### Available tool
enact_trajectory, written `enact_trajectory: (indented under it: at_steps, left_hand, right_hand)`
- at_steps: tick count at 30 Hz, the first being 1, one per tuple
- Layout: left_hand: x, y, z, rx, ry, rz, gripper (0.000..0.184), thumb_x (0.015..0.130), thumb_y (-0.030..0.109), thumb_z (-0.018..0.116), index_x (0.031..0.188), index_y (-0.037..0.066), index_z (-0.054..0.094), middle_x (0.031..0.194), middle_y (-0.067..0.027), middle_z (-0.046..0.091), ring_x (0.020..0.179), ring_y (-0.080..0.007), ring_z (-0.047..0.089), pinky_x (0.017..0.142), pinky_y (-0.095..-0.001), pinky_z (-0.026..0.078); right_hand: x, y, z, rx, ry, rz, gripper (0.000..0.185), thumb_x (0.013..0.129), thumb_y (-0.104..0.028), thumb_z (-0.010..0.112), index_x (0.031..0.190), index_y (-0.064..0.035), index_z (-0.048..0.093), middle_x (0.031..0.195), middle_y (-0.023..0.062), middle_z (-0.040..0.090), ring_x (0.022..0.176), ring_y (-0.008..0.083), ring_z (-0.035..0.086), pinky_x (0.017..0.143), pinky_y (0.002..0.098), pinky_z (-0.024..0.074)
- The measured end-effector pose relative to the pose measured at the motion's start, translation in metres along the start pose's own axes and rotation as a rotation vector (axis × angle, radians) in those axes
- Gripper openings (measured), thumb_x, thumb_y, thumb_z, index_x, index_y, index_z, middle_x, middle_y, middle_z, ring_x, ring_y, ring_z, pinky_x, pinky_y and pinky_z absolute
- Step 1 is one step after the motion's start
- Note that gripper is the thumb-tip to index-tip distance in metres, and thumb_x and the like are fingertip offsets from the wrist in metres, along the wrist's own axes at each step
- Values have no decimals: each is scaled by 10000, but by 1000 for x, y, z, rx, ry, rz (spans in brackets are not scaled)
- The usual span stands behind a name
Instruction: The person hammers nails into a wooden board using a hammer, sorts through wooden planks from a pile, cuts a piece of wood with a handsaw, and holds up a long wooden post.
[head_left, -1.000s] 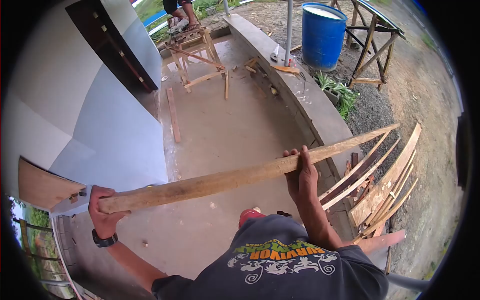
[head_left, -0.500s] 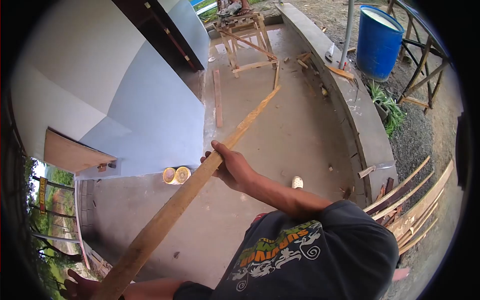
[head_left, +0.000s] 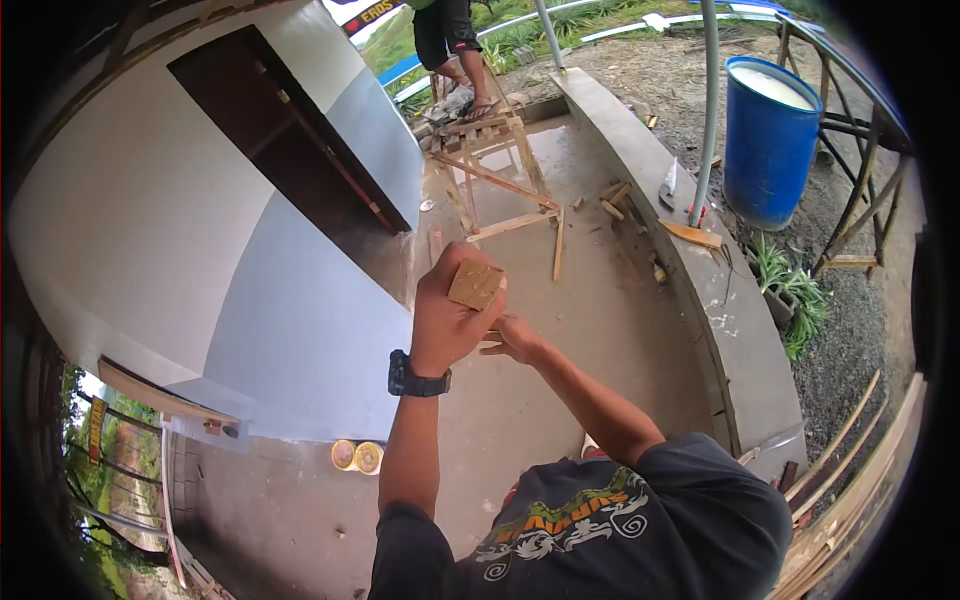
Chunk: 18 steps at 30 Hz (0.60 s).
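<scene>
Wooden beam (head_left: 477, 285), seen end-on: its squared, pale-brown end faced me, raised above the wet-looking floor (head_left: 610, 390), while its length, pointing away from me, was hidden behind my hands. My left hand (head_left: 438, 320), with a black watch (head_left: 416, 376) at the wrist, held it near this end, the fingers closed firmly round its sides. My right hand (head_left: 516, 338) lay just beyond and below, partly covered by the left; some of its fingers were loosely extended near the beam, but I could not tell how far they were parted or whether they had hold of it. Ahead stood a wooden frame (head_left: 492, 178), with another person (head_left: 447, 35) at its far end. To the left rose a wall (head_left: 300, 335) painted pale blue along its lower part, with two round tubs (head_left: 357, 457) on the floor beside it. To the right ran a low concrete ledge (head_left: 650, 190); beyond it were a blue drum (head_left: 768, 155) and, nearer me, long wooden strips (head_left: 865, 500).
</scene>
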<state>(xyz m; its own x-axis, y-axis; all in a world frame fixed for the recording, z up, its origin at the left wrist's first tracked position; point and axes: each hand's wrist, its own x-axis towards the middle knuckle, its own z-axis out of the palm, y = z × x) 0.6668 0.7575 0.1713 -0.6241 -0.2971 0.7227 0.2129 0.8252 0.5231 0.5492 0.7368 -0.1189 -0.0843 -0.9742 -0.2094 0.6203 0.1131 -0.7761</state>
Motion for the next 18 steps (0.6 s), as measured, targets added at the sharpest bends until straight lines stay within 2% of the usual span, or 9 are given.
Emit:
enact_trajectory:
  at_steps: [1, 3, 7, 10, 12, 13, 15, 16, 18]
  left_hand:
    - [26, -11, 17, -27, -76, -71, 178, 889, 56, 746, 978, 50, 592, 872, -56, 684, 766, -147, 657, 739, -306, 530]
    - [69, -33, 51, -90, -159, -120, 196, 892, 89, 756, 976, 46, 583, 848, -58, 678, 751, -151, 650, 725, -310, 527]
    - [153, -70, 138, -152, -185, 60, 333, 860, 173, 822, 959, 31, 538, 802, -96, 653, 729, -189, 640, 686, -343, 518]
    - [189, -84, 212, -156, -238, 66, 503, 794, 306, 918, 956, 33, 528, 812, -111, 655, 732, -228, 641, 694, -377, 524]
    - [203, -99, 268, -127, -262, 171, 647, 705, 438, 961, 942, 29, 519, 833, -144, 669, 752, -297, 660, 704, -420, 532]
    - [210, -104, 295, -173, -285, 184, 647, 705, 438, 961, 942, 29, 519, 833, -144, 669, 752, -297, 660, 704, -420, 532]
    - [221, -115, 348, -145, -233, 298, 693, 664, 483, 965, 946, 25, 529, 859, -178, 685, 787, -359, 681, 710, -451, 543]
    - [226, -121, 372, -184, -315, 227, 689, 671, 470, 966, 977, 11, 553, 889, -194, 698, 839, -381, 702, 738, -470, 552]
    - [239, -141, 419, -305, -434, 177, 692, 668, 460, 971, 997, 7, 564, 913, -202, 705, 858, -380, 706, 761, -471, 553]
  right_hand:
    - [-18, -9, -13, 0, 37, 25, 891, 1056, -559, 530, 1648, -15, 145, 1627, 337, 268, 1406, 459, 477, 1093, 602, 482]
    - [-37, -47, -30, -213, 149, -175, 910, 1041, -511, 595, 1648, -6, 144, 1616, 288, 341, 1397, 405, 510, 1108, 536, 489]
    - [-70, -141, -50, -467, 411, -430, 894, 1019, -447, 662, 1640, -6, 193, 1583, 233, 423, 1372, 356, 545, 1106, 467, 497]
    - [-73, -193, -78, -514, 517, -587, 774, 1017, -307, 673, 1617, -26, 271, 1526, 213, 487, 1380, 338, 540, 1107, 446, 492]
    - [-54, -201, -121, -606, 585, -836, 589, 999, -210, 662, 1509, -28, 431, 1428, 203, 569, 1339, 305, 561, 1081, 427, 486]
    - [-48, -205, -143, -612, 640, -834, 589, 999, -210, 662, 1509, -28, 431, 1428, 203, 569, 1339, 305, 561, 1081, 427, 486]
    - [-43, -211, -185, -615, 772, -859, 414, 976, -185, 690, 1325, -32, 528, 1284, 133, 600, 1250, 205, 528, 1084, 408, 427]
    - [-49, -221, -200, -652, 825, -858, 380, 964, -209, 709, 1244, -22, 535, 1195, 121, 604, 1150, 200, 538, 1043, 394, 448]
    - [-50, -231, -237, -620, 967, -807, 409, 947, -226, 729, 1244, -22, 535, 1176, 120, 616, 1124, 204, 550, 1022, 392, 462]
